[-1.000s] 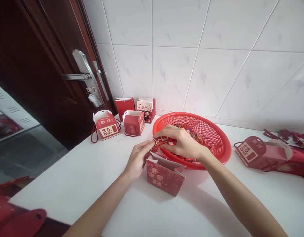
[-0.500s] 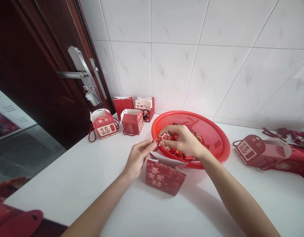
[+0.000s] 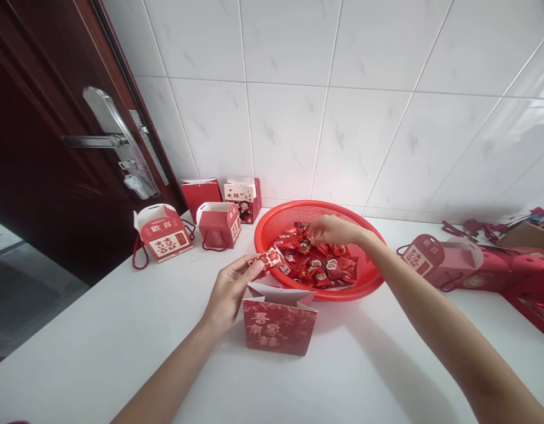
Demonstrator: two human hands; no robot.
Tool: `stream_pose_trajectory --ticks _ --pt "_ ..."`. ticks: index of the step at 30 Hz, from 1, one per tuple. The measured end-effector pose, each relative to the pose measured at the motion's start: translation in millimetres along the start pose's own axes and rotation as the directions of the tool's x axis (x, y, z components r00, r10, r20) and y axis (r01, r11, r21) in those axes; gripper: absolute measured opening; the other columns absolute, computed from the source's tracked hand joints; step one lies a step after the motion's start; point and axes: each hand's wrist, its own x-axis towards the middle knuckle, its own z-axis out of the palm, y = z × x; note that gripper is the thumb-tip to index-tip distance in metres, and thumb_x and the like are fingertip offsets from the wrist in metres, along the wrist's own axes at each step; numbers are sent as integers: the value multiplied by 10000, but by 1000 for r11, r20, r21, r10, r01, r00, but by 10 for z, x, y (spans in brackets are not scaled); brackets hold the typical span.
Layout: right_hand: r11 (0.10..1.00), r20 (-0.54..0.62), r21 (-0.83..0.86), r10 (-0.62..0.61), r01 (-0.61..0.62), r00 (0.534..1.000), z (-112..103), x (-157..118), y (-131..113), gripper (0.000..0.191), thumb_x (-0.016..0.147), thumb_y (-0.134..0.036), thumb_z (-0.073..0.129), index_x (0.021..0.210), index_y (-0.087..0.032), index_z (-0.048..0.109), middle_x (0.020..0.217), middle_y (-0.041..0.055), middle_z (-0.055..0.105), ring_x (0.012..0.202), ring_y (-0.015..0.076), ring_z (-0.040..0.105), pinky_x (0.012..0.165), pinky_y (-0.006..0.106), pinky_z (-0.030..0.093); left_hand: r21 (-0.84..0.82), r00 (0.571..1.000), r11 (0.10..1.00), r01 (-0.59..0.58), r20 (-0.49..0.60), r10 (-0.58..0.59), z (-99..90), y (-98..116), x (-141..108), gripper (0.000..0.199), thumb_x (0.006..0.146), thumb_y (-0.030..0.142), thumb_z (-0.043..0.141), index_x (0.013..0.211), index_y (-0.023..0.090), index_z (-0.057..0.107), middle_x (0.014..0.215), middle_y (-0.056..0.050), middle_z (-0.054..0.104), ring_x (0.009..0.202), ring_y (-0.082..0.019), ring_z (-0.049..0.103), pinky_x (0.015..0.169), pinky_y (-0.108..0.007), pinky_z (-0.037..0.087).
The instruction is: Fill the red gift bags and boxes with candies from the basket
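Note:
My left hand (image 3: pixel 231 288) pinches a red and white patterned candy packet (image 3: pixel 270 258) just above the left part of an open red paper bag (image 3: pixel 278 327). The bag stands upright with pale lettering on its front. Behind it is a red plastic basket (image 3: pixel 374 282) holding red wrapped candies (image 3: pixel 318 268). My right hand (image 3: pixel 331 229) is over the candies, fingers pointing down and drawn together; what they hold, if anything, is hidden.
Left of the basket stand two red handled boxes (image 3: pixel 168 235) (image 3: pixel 218 227) and two small bags (image 3: pixel 201 197) (image 3: pixel 243 200) against the tiled wall. More red boxes (image 3: pixel 448 262) and ribbons lie at the right. A dark door (image 3: pixel 46 176) is at the left.
My right hand has let go of the patterned packet and moved right and up over the candies. My left hand keeps the packet. The camera view has shifted to the right.

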Motion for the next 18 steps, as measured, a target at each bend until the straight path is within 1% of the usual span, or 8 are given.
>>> stream_pose_trajectory --ticks 2,4,7,9,11,15,18 --pt "996 82 -69 55 -50 995 63 22 137 151 716 -73 747 650 -182 667 663 12 679 629 189 639 568 278 452 -8 1000 1000 9 -3 -9 13 15 -10 423 634 442 946 925 170 804 809 -55 782 689 -190 711 558 -217 528" --pt "987 116 -131 103 -87 988 154 27 221 189 716 -107 769 615 -189 632 626 13 646 571 181 600 525 278 417 -6 1000 1000 10 -14 -11 19 24 -18 422 626 438 951 918 172 801 811 -50 777 698 -187 712 546 -207 522" --pt "973 103 -201 132 -109 986 278 34 258 188 767 -233 795 675 -199 635 675 33 654 604 193 609 529 279 413 11 1000 1000 10 -16 -10 16 23 -21 430 624 444 952 926 179 799 809 -43 769 710 -186 714 543 -200 522" --pt "963 98 -244 140 -112 985 336 52 249 236 754 -310 829 686 -204 630 681 40 646 639 206 624 544 279 419 25 1000 1000 2 -11 -2 10 18 -18 428 627 452 949 922 180 798 802 -40 761 706 -180 709 538 -193 517" --pt "953 107 -281 151 -116 983 379 77 234 289 714 -348 861 661 -207 614 668 42 631 660 220 635 565 284 428 38 1000 999 -5 -10 6 5 14 -12 420 631 459 945 902 176 795 792 -40 753 692 -175 700 525 -187 507" --pt "946 133 -303 160 -113 978 422 109 206 294 681 -301 867 630 -207 592 662 44 621 682 232 636 568 282 411 58 1000 998 0 -7 1 -9 8 -4 427 643 478 933 909 177 787 758 -39 735 702 -185 699 513 -185 500" --pt "958 119 -268 142 -106 983 423 103 192 257 662 -208 855 674 -197 598 698 43 635 692 216 622 540 265 372 84 1000 996 -7 -6 8 -26 0 -3 438 656 492 921 932 180 785 811 -50 748 716 -183 693 512 -183 501"
